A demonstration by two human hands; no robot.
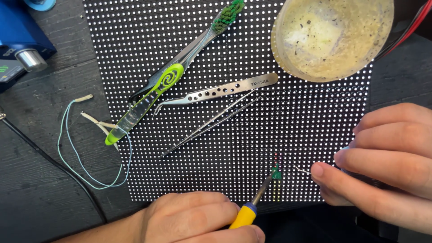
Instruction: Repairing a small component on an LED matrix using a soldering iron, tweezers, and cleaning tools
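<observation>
The left hand (193, 216) is curled closed around the yellow handle of a slim soldering iron with a blue collar and a dark metal tip (254, 204), at the near edge of the black LED matrix panel dotted with rows of white lit points (315, 112). The iron slants up and to the right, and its tip rests against a small green component (276, 173) on the panel, close to the near edge, where a short column of red and yellowish dots shows among the white ones. The right hand (382, 166) is closed too, fingers bunched at the panel's near right corner, pinching a thin silvery wire (303, 170) whose free end points at the green component without touching it.

The panel lies on a dark grey wooden worktop (36, 189). Farther back on the panel lie a translucent toothbrush with a lime-green spiral grip and green bristles (171, 81), a steel curved tweezers with a row of holes (220, 90) and a thin straight steel tweezers (211, 122), the two tweezers crossing near their rear ends. At the panel's far right corner stands a round clear plastic tub of yellowish paste speckled with dark bits (333, 36). Off the left edge, pale blue and white thin wires (85, 153) loop on the worktop, and a blue device with a metal knob (22, 40) sits at the far left corner
</observation>
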